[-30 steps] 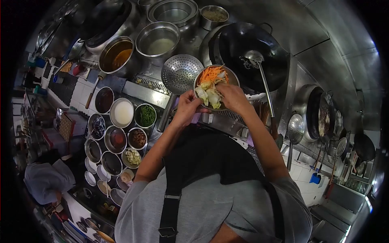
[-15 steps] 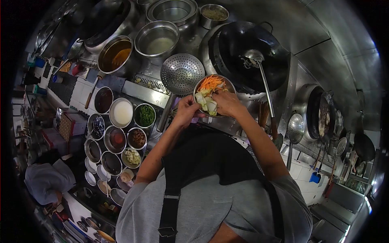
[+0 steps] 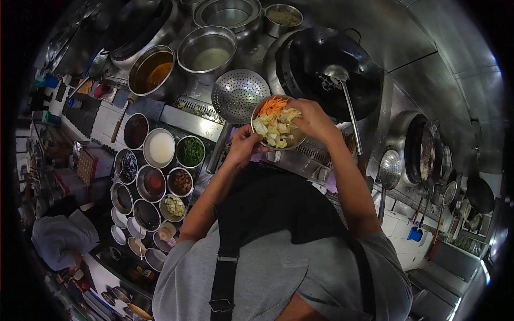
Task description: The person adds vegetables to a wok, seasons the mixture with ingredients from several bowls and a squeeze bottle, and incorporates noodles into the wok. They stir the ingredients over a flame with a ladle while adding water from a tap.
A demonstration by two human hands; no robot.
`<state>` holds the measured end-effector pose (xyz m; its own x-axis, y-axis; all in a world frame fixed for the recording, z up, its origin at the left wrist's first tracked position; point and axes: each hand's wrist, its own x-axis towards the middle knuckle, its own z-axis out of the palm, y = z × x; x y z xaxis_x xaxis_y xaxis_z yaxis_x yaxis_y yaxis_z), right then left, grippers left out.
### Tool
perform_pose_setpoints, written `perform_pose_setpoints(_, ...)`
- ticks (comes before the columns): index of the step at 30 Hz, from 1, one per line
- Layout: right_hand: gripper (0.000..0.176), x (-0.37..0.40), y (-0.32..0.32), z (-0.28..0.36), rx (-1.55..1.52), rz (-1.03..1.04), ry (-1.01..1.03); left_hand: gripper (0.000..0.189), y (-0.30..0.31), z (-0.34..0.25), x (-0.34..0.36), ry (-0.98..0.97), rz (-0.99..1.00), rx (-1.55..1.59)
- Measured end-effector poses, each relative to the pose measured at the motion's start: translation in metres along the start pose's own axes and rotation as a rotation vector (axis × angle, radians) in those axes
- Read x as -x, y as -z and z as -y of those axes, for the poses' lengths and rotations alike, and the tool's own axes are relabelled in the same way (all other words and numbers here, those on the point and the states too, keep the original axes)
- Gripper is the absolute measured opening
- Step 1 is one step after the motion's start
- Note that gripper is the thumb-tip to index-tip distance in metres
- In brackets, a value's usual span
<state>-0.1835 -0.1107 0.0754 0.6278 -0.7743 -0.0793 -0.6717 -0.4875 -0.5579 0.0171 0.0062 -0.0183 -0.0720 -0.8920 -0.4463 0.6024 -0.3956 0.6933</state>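
Note:
My left hand (image 3: pixel 246 145) grips the lower left rim of a metal bowl (image 3: pixel 301 141). Shredded carrot (image 3: pixel 271 106) lies at the far side of the bowl, with chopped cabbage (image 3: pixel 274 130) nearer me. My right hand (image 3: pixel 315 121) is over the bowl's right side, its fingers curled down and closed at some cabbage pieces; the fingertips are partly hidden. Just beyond the bowl sits a dark wok (image 3: pixel 316 56), with a ladle (image 3: pixel 348 101) resting in it and a few pale shreds by the ladle's head. A perforated strainer (image 3: pixel 240 96) lies left of the bowl.
Several ingredient bowls stand at left, among them one of chopped greens (image 3: pixel 191 151) and one of white liquid (image 3: pixel 160 147). A pot of orange-brown liquid (image 3: pixel 155 75) is behind them. Another strainer (image 3: pixel 390 166) lies at right. A person in grey (image 3: pixel 64 238) is at far left.
My right hand has drawn back to the right and up from the middle of the bowl, leaving more of the cabbage in view. The bowl has shifted slightly left.

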Motion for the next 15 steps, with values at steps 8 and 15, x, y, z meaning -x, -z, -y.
perform_pose_setpoints(8, 0.028, 0.005, 0.018, -0.002, -0.211, -0.132, 0.021, 0.005, 0.005, -0.006, -0.002, -0.084, 0.01, 0.021)
perform_pose_setpoints(15, 0.017, 0.012, -0.003, 0.0, -0.028, -0.235, -0.041, 0.013, -0.005, -0.014, 0.005, -0.145, 0.011, -0.051)
